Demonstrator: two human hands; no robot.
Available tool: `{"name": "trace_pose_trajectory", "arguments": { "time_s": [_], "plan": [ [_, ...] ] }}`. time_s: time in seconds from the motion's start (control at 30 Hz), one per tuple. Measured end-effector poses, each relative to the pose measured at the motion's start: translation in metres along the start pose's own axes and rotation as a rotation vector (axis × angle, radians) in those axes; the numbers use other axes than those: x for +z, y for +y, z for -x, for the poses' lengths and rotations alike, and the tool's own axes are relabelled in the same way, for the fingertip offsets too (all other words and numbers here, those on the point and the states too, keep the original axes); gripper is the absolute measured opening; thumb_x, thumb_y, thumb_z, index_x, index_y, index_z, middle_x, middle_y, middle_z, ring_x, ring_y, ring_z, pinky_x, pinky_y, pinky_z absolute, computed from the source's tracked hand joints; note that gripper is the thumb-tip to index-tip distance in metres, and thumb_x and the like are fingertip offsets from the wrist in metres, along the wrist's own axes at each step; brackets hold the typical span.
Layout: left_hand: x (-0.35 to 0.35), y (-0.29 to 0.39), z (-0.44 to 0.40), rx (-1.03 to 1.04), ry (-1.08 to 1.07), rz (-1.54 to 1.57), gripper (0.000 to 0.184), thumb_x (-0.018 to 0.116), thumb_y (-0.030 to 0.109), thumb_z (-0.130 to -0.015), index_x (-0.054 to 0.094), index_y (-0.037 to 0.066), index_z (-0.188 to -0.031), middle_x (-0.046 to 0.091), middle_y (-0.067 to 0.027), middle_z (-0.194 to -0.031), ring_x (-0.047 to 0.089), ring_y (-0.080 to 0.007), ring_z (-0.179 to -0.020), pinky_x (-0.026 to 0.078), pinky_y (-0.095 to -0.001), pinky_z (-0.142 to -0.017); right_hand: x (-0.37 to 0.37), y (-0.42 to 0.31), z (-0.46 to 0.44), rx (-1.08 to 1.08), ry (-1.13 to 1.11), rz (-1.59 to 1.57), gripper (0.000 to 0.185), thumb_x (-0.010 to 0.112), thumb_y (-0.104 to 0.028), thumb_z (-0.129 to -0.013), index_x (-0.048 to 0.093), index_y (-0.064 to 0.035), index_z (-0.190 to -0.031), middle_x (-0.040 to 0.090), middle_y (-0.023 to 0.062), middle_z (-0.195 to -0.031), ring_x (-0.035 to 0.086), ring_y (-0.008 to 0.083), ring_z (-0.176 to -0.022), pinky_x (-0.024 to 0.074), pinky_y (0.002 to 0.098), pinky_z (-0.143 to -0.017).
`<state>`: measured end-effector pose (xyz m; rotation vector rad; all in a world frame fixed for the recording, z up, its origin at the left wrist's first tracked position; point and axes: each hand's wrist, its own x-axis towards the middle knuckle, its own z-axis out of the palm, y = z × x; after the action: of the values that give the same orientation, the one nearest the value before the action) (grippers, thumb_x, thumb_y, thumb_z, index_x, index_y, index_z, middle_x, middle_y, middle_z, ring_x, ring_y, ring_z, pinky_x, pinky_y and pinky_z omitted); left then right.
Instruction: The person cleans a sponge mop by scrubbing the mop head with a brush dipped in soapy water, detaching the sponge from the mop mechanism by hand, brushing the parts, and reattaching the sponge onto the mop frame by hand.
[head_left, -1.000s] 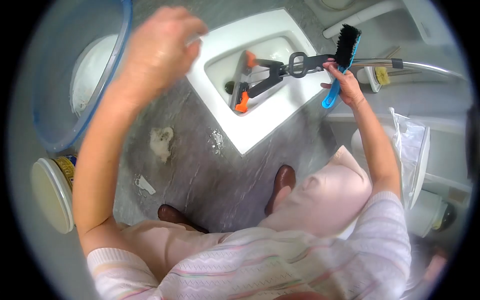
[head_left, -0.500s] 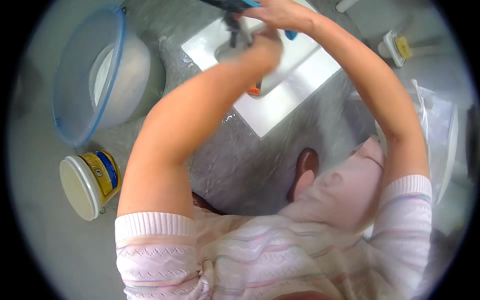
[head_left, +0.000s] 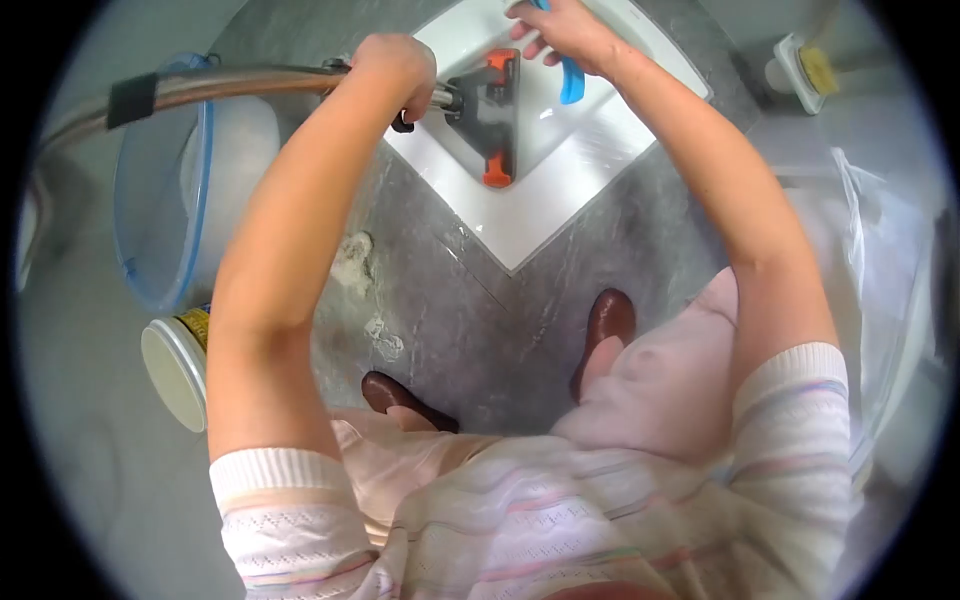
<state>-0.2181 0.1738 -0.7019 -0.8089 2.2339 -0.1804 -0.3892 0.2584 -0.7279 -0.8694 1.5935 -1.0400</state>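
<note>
My left hand point(head_left: 395, 70) is closed around the metal pole point(head_left: 260, 85) of a long-handled tool, which runs off to the left with a black band on it. The tool's flat grey head point(head_left: 485, 115), with orange ends, rests in the white squat toilet basin point(head_left: 525, 225). To the right, above the basin, my right hand point(head_left: 570, 38) holds a blue strip-like handle point(head_left: 572, 82) between thumb and fingers, some fingers spread. The upper end of that blue-handled thing is cut off by the frame, so its kind does not show.
A clear tub with a blue rim point(head_left: 205, 170) stands at left, a lidded yellow-labelled bucket point(head_left: 175, 375) below it. Whitish residue point(head_left: 352, 262) lies on the grey floor. A white holder with a yellow piece point(head_left: 818, 72) is at upper right. My brown shoes point(head_left: 610, 318) are below the basin.
My left hand has moved left, away from my right hand, with the pole now reaching left. The tool's head shows fully in the basin. More floor shows beside my left arm.
</note>
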Motion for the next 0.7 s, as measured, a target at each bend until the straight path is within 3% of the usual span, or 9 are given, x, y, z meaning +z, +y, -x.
{"name": "trace_pose_trajectory", "arguments": {
  "time_s": [0.1,0.13,0.2,0.27,0.37,0.5,0.7],
  "plan": [
    [-0.008,-0.011,0.05,-0.047,0.135,0.121,0.033,0.074,0.016,-0.055,0.066,0.004,-0.085,0.066,-0.0133,-0.085,0.064,-0.0282,-0.083,0.052,-0.0353,-0.071,-0.022,0.046,-0.03,0.208,0.057,0.091,0.033,0.051,-0.033,-0.087,0.054,-0.0089,-0.11,0.059,0.006,-0.101,0.059,0.0169,-0.087,0.0477,0.0353,-0.059],
    [-0.005,-0.019,0.066,-0.083,0.201,0.143,0.034,0.074,0.015,-0.056,0.064,0.002,-0.085,0.065,-0.0149,-0.084,0.064,-0.0295,-0.083,0.051,-0.0352,-0.071,-0.028,0.062,-0.039,0.254,0.1,0.1,0.032,0.05,-0.031,-0.088,0.053,-0.0081,-0.109,0.059,0.0066,-0.098,0.06,0.0174,-0.083,0.0475,0.0359,-0.057],
    [0.002,-0.034,0.106,-0.13,0.265,0.158,0.053,0.074,0.022,-0.059,0.048,0.002,-0.101,0.063,-0.017,-0.079,0.061,-0.0338,-0.079,0.048,-0.0408,-0.069,-0.037,0.092,-0.06,0.307,0.183,0.065,0.03,0.049,-0.027,-0.087,0.052,-0.0061,-0.108,0.059,0.0078,-0.093,0.06,0.0178,-0.078,0.0477,0.0366,-0.055],
    [0.012,-0.043,0.149,-0.224,0.253,0.28,0.052,0.074,0.023,-0.062,0.046,0.003,-0.102,0.062,-0.0184,-0.081,0.06,-0.0362,-0.077,0.046,-0.0429,-0.066,-0.032,0.112,-0.081,0.333,0.254,-0.033,0.029,0.049,-0.024,-0.086,0.054,-0.0035,-0.106,0.061,0.0091,-0.086,0.06,0.0176,-0.075,0.0487,0.037,-0.054],
    [0.04,-0.033,0.21,-0.45,0.277,0.434,0.052,0.075,0.022,-0.062,0.044,0.003,-0.098,0.061,-0.0185,-0.078,0.06,-0.0371,-0.073,0.046,-0.0427,-0.062,0.015,0.084,-0.087,0.244,-0.024,-0.365,0.028,0.05,-0.021,-0.087,0.055,-0.0005,-0.105,0.06,0.0106,-0.091,0.06,0.0216,-0.075,0.0508,0.039,-0.061],
    [0.089,-0.018,0.259,-0.649,0.284,0.557,0.052,0.077,0.021,-0.06,0.043,0.003,-0.094,0.061,-0.0192,-0.074,0.06,-0.0377,-0.071,0.047,-0.0429,-0.062,0.092,0.061,-0.099,0.172,-0.315,-0.239,0.031,0.051,-0.018,-0.087,0.052,0.0032,-0.11,0.058,0.0133,-0.098,0.058,0.0249,-0.082,0.0503,0.0382,-0.07],
    [0.132,-0.005,0.285,-0.773,-0.023,0.841,0.052,0.078,0.024,-0.057,0.045,0.0,-0.089,0.061,-0.0221,-0.074,0.06,-0.0389,-0.073,0.048,-0.0424,-0.065,0.169,0.044,-0.092,0.272,-0.452,-0.297,0.031,0.052,-0.019,-0.086,0.054,0.0052,-0.105,0.061,0.0135,-0.093,0.06,0.0222,-0.08,0.0516,0.0376,-0.07]
  ]
}}
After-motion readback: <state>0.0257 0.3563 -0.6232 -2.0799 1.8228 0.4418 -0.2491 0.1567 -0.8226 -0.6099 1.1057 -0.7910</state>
